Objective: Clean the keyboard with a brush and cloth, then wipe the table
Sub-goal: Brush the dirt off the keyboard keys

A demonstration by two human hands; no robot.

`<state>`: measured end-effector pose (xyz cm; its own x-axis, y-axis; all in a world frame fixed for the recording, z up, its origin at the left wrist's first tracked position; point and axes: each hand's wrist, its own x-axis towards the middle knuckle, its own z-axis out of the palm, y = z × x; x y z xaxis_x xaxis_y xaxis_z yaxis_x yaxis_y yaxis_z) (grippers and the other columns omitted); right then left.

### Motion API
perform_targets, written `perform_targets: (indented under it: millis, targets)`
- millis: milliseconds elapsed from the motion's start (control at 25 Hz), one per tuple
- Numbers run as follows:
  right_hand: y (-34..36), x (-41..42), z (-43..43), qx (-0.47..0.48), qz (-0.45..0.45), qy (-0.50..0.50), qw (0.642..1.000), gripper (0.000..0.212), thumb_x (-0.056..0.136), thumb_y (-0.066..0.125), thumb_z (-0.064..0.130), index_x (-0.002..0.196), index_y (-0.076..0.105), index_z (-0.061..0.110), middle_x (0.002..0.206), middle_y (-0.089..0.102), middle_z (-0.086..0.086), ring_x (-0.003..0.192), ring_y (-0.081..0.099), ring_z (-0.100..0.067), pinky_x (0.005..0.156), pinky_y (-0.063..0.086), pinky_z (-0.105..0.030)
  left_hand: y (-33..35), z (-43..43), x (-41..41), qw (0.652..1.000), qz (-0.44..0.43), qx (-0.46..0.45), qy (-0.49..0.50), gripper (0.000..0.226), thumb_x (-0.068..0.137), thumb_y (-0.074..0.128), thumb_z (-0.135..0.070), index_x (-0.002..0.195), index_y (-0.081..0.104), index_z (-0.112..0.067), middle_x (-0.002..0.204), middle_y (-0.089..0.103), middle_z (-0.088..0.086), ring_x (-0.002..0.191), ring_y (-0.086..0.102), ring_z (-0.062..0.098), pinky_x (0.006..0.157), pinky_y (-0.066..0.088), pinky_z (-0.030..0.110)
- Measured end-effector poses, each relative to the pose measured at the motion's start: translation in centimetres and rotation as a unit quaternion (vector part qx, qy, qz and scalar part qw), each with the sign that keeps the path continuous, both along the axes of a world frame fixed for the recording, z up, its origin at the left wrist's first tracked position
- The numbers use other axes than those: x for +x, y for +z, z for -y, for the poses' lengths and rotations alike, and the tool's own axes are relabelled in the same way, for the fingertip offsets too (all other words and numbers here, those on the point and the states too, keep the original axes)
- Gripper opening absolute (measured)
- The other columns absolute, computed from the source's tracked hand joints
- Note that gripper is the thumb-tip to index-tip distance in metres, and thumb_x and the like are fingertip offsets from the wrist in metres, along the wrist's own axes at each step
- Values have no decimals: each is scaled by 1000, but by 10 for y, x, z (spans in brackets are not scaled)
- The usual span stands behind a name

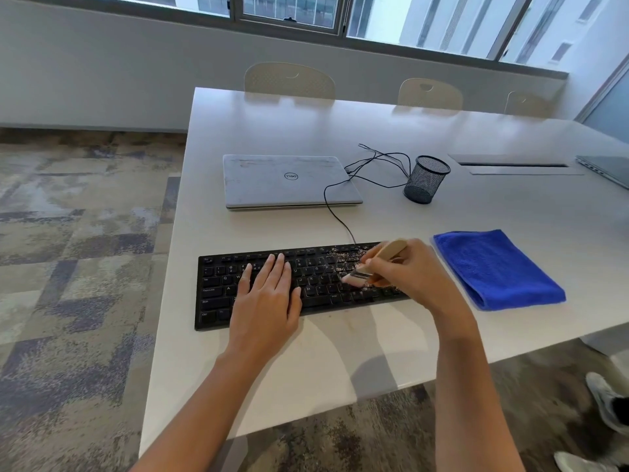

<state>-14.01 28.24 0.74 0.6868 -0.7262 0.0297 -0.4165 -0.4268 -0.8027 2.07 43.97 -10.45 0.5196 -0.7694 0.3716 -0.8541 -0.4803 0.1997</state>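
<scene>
The right grip (pixel 405 270) is curled round a brush (pixel 361 273), fingers and thumb pinching its pale wooden handle. The handle tilts up and away, and the light bristles are pressed onto the keys at the right part of a black keyboard (pixel 320 296). Pale crumbs (pixel 343 255) lie scattered over the keys around the bristles and along the top rows there. The left grip (pixel 269 294) lies spread flat on the middle of the keyboard, fingers straight and close together, pointing away from the person.

The keyboard lies on the white counter (pixel 340 356) near its front edge. Its thin black cable (pixel 335 212) runs back and loops beside a closed grey laptop (pixel 289 180). A black mesh pen cup (pixel 425 180) stands upright right of the laptop. A folded blue cloth (pixel 497 269) lies just right of the keyboard, near the right grip but apart from it. Pale chairs (pixel 289 80) stand at the counter's far side.
</scene>
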Motion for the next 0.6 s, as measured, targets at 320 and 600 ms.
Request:
perform_targets:
  millis: [320, 600]
  targets:
    - [-12, 18, -17, -47, -12, 45, 998, 6, 81, 72, 20, 76, 77, 20, 70, 74, 4, 73, 72, -16, 76, 61, -43, 1, 0, 0, 1000, 3, 0, -1, 56, 97, 29, -40, 134, 56, -7, 142, 53, 8, 136, 45, 20, 113, 33, 51]
    - [-10, 8, -13, -90, 16, -24, 996, 12, 87, 72, 20, 80, 76, 12, 67, 73, 2, 64, 71, -8, 66, 60, -28, -1, 0, 1, 1000, 1, -9, -1, 56, 96, 30, -40, 133, 57, -7, 141, 54, 8, 135, 46, 20, 112, 33, 52]
